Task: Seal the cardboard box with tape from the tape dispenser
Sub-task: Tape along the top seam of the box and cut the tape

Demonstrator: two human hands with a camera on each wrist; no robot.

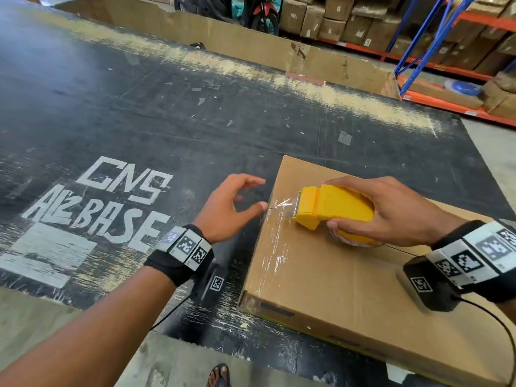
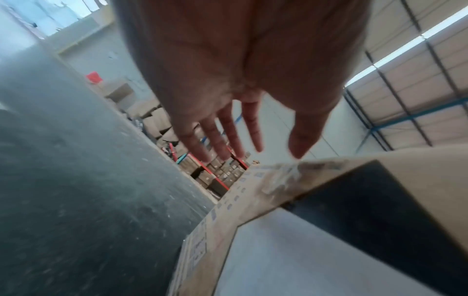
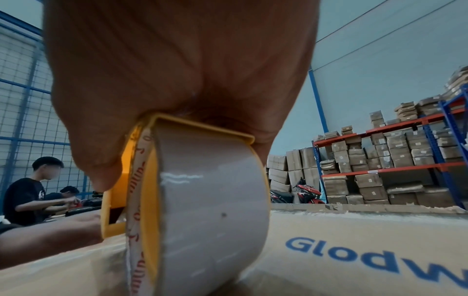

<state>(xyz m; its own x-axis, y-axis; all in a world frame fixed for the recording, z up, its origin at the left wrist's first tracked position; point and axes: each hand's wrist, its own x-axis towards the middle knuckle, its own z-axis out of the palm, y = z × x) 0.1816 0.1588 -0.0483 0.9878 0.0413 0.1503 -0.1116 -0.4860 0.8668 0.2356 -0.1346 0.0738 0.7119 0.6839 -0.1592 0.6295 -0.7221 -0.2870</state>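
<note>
A flat cardboard box [image 1: 329, 277] lies on the black worktable [image 1: 139, 113], with clear tape [image 1: 275, 247] stuck along its left edge. My right hand [image 1: 391, 208] grips the yellow tape dispenser [image 1: 332, 208] over the box's top, cutter end pointing left near the box's left edge. In the right wrist view the clear tape roll [image 3: 202, 210] sits in the yellow frame [image 3: 119, 200] under my palm. My left hand [image 1: 231, 205] hovers beside the box's left edge with fingers spread, thumb tip close to the taped edge [image 2: 283, 176]; it holds nothing.
White painted lettering [image 1: 97, 202] marks the tabletop left of the box. A cardboard wall [image 1: 251, 43] lines the table's far edge. Racks of stacked cartons [image 3: 392, 160] and a parked motorbike [image 3: 306, 192] stand beyond. Seated people [image 3: 27, 190] work at the far left.
</note>
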